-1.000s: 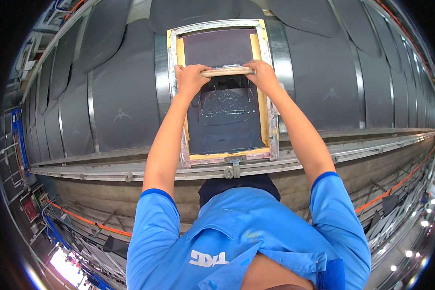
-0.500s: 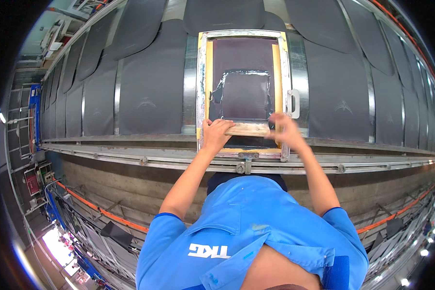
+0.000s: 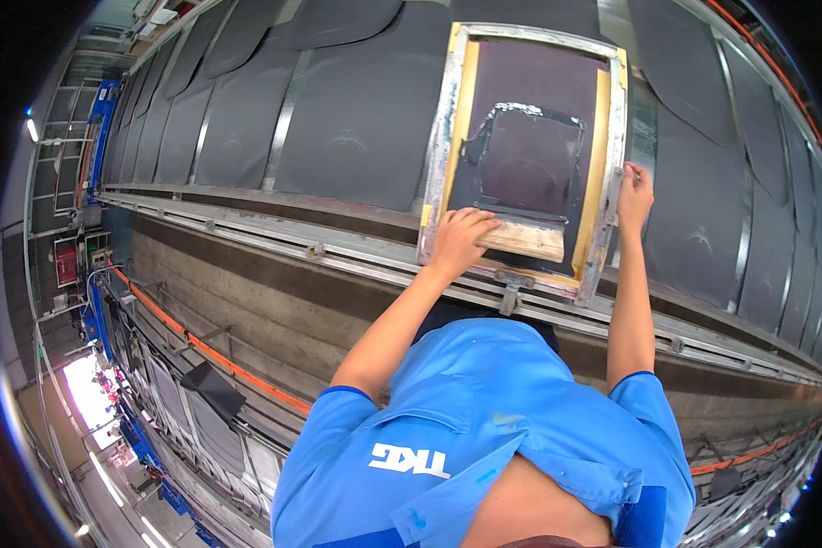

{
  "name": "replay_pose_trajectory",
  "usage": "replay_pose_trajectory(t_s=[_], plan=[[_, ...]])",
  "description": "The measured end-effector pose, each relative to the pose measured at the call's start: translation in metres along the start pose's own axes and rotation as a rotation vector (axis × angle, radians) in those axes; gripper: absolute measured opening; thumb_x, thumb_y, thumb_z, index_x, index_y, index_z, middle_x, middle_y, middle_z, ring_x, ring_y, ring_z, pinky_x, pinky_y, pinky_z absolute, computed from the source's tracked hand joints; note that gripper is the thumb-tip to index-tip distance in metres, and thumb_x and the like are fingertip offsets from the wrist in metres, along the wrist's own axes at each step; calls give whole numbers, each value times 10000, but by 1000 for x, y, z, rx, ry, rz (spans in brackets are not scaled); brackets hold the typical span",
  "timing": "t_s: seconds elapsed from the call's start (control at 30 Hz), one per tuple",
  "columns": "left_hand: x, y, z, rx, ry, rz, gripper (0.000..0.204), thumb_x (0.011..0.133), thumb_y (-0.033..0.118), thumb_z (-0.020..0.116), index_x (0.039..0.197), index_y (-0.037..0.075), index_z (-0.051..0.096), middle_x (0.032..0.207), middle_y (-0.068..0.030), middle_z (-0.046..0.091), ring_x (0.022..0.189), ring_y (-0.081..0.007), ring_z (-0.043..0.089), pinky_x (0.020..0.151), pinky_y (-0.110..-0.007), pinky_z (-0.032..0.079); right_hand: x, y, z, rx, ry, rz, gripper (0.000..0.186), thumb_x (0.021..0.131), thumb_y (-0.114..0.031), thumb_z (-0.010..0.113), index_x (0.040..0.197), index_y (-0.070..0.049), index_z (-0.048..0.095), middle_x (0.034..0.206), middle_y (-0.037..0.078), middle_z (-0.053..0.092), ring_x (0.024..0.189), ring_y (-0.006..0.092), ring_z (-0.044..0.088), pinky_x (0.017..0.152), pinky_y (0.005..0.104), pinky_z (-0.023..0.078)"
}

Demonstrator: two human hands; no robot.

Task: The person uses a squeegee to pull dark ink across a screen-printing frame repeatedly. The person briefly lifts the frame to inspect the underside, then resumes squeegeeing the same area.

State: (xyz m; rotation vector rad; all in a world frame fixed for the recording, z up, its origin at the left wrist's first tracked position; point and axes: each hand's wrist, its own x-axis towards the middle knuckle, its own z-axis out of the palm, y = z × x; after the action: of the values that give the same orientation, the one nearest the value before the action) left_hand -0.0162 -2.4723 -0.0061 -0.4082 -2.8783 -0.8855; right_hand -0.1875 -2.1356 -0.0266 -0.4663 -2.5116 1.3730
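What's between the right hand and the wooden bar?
Head view: going inward from the right hand, the frame's right rail, a yellow strip, then a sliver of dark screen before the wooden bar.

Bar (image 3: 525,240) is matt wood, frame (image 3: 541,36) probably metal.

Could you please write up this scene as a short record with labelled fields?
Left hand: on the left end of the wooden bar
Right hand: at the right side of the frame; its exact hold is unclear
Bar: lies across the lower part of the dark panel inside the frame
Frame: pale, rectangular, with yellow strips along its inner sides
Surroundings: dark sheets left and right of the frame; metal rail on the person's side
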Motion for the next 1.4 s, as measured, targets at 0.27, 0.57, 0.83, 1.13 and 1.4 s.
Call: replay_pose_trajectory(t_s=[0.27,0.57,0.83,1.13,1.4], plan=[[-52,-173,-140,108,-51,-43,574,667,62,774,1225,173,700,1225,-2,678,1172,-240,600,993,-411,437,-109,-106,200,143,18,-105,252,1016,-273,610,1107,-54,697,890,153,719,814,219,675,772,370,516],[-80,-298,-201,173,-92,0,630,622,15,751,1226,192,719,1246,21,690,1103,-238,615,922,-398,455,-169,-172,305,51,-53,22,248,1021,-255,602,1115,-43,687,729,95,615,656,150,531,668,333,462],[-127,-307,-210,125,-173,89,656,662,19,715,1273,254,692,1287,49,663,1146,-211,601,911,-457,364,-162,-166,313,-138,-119,84,235,1024,-265,575,1142,-96,689,762,202,643,732,382,627,712,464,474],[30,-361,-197,186,-106,100,470,750,35,717,1166,252,736,1191,62,723,1087,-180,631,966,-453,396,-154,-262,289,-323,-561,-410,520,929,-443,701,1294,-75,672,1275,153,623,1220,332,567,1014,451,472],[117,-378,-186,94,-33,51,349,731,57,748,1031,233,786,1042,60,757,944,-199,655,825,-400,458,-141,-233,355,-330,-590,-458,456,756,-75,790,1197,-32,680,1148,148,641,1123,357,616,949,431,521]])
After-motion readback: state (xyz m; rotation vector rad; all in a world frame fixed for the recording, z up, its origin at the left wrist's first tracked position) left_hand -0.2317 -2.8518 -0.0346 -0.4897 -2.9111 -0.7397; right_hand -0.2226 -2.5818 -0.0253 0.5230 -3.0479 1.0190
